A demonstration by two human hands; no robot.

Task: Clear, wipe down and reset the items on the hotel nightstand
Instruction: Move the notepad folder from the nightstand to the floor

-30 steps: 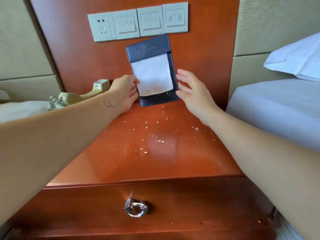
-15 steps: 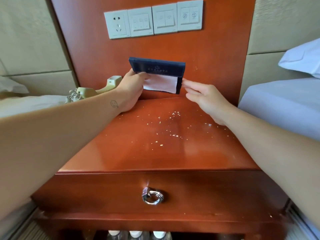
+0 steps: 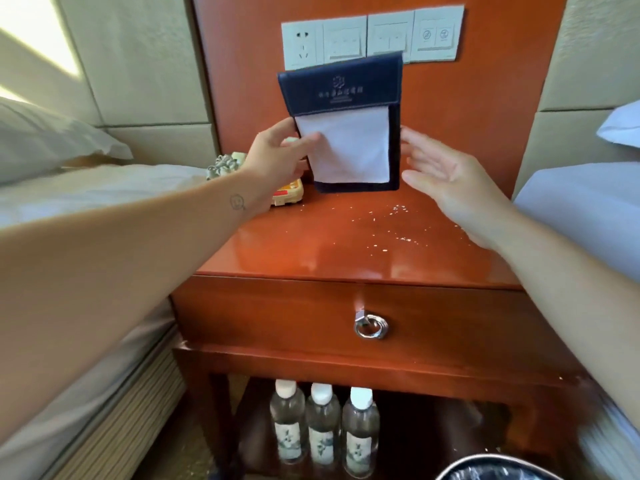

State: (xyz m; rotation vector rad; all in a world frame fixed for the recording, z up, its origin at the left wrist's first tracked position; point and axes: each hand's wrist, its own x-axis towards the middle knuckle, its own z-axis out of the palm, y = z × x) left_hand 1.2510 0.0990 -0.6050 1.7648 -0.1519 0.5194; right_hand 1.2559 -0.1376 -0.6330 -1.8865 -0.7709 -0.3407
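Left hand (image 3: 277, 157) reaches over the table (image 3: 311, 251), past scattered crumbs (image 3: 391, 230). It pinches the notepad holder (image 3: 341, 88) by its left edge, thumb on paper, upright at the back, probably freeing the top for wiping. Right hand (image 3: 440, 181) open, fingers spread, just beside the right edge, likely steadying. Telephone (image 3: 287, 195) beyond left wrist.

The front and middle of the nightstand top (image 3: 311, 258) lie open, strewn only with crumbs (image 3: 388, 233). At the back, the notepad (image 3: 346, 140), pinched upright by the left hand (image 3: 277, 157), blocks the centre. The phone (image 3: 289, 195) fills the back left corner. The right hand (image 3: 436, 178) hovers flat just beside the notepad. The left bed (image 3: 86, 202) and right bed (image 3: 581, 209) hem both sides. Bottles (image 3: 322, 431) crowd the lower shelf's left.
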